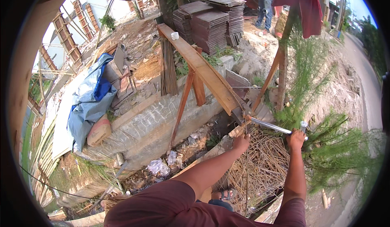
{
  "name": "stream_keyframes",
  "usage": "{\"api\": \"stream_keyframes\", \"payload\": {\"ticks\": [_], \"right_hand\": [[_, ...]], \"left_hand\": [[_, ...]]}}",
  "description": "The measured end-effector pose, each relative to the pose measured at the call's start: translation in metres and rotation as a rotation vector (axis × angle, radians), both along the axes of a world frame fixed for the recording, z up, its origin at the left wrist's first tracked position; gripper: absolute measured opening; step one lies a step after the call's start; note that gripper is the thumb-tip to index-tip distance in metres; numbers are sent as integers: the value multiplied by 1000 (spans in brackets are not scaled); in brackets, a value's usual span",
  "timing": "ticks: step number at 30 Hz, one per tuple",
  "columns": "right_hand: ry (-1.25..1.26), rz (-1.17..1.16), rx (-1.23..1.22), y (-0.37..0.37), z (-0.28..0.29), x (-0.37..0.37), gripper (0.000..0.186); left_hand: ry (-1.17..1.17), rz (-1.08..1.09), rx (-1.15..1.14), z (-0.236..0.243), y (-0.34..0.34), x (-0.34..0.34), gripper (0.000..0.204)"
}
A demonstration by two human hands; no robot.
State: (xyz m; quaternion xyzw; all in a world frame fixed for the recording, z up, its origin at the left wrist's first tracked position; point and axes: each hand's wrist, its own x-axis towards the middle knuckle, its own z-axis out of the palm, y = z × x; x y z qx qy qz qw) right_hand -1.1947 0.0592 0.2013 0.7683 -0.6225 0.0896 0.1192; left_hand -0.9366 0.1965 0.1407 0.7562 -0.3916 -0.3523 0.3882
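A smooth, silvery metal bar [270, 125], jutting from the wooden table's [203, 70] near end, is gripped by the closed right hand [297, 139]; a thin rod [246, 168] is held in the curled left hand [241, 143]. Beneath, wiry offcuts [264, 154] are tangled.

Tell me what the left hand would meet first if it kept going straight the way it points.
Probably the silver tube, near its end by the wooden beam; with one view, depth is unclear, so the left hand might pass under it.
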Motion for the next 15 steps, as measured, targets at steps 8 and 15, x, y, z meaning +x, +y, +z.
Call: {"api": "stream_keyframes", "payload": {"ticks": [8, 15], "right_hand": [[67, -44, -2, 33, 25, 14, 24], [79, -155, 121, 33, 28, -2, 29]], "left_hand": [[1404, -423, 514, 8, 274, -112, 32], [1660, -961, 439, -5, 403, -132, 38]]}}
